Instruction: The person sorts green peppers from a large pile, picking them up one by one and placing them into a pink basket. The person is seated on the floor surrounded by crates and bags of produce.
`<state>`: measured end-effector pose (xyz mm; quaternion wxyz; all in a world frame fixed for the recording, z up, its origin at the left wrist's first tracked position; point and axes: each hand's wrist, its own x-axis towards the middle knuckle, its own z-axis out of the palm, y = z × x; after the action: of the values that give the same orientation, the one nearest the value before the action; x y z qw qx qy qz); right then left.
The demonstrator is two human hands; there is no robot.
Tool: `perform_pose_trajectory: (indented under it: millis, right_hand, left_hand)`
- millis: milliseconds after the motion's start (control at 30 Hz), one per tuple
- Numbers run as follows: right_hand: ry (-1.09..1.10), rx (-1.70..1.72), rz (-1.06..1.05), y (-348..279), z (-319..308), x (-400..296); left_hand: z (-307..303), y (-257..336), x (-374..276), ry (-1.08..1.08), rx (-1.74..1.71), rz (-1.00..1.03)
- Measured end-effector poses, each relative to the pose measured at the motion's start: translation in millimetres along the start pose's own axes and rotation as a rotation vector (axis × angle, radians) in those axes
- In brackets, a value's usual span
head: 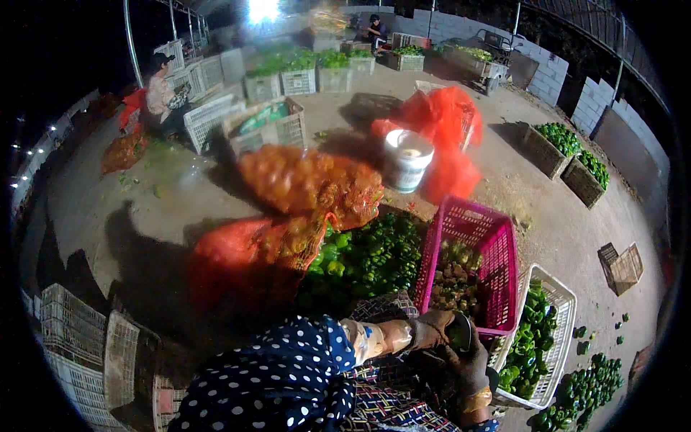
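Note:
My gloved left hand [431,328] reaches in from a blue polka-dot sleeve and grips a dark green pepper [459,332]. Against the same pepper are the fingers of my gloved right hand [471,364]. A thin bright edge curves along the pepper; I cannot tell whether it is a blade or a glint. Just beyond my hands stands a magenta plastic crate [499,275] with brownish-green pieces at its bottom. To its right, a white plastic crate [568,308] holds green peppers. Loose green peppers [372,254] lie heaped left of the magenta crate, by an open red mesh sack [237,245].
A full orange mesh sack [307,178] lies ahead, near a white bucket [408,170] and red netting [445,116]. More peppers [591,386] lie on the floor at right. Stacked crates [73,324] stand at left. Two people [164,94] sit farther off among crates.

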<state>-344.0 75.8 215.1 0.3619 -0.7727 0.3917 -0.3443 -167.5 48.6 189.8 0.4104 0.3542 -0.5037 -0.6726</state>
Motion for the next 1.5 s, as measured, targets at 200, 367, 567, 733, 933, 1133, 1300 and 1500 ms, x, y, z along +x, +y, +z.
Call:
perform_pose_trajectory:
  millis: [200,367,567,733,933,1133,1300,1500]
  right_hand:
    - [-0.075,0.420,0.123,-52.0,-19.1,15.9]
    - [-0.095,0.461,0.140,-40.7,-9.7,9.3]
    - [-0.135,0.103,0.095,-13.8,-10.5,5.1]
    - [-0.050,0.278,0.113,-49.6,-10.6,15.9]
    - [0.028,-0.165,-0.019,-4.7,-12.8,2.0]
    - [0.029,-0.032,0.052,-18.9,-17.1,3.3]
    - [0.088,0.521,0.146,-34.1,-38.6,4.5]
    - [0.284,1.185,0.608,-4.6,-40.3,-8.9]
  left_hand:
    - [-0.2,-0.3,-4.8,0.003,-0.010,0.004]
    - [2.2,3.8,-9.5,0.012,0.017,0.009]
    - [-2.6,0.4,-13.5,0.032,0.020,-0.010]
    - [-2.6,2.6,-8.7,0.031,0.021,-0.014]
    - [-0.7,4.3,-4.5,0.021,0.041,-0.011]
    - [2.4,3.0,-7.8,0.013,0.048,-0.008]
    - [5.9,14.1,2.8,-0.018,0.091,0.038]
    - [-15.8,25.4,-4.1,0.043,0.188,0.059]
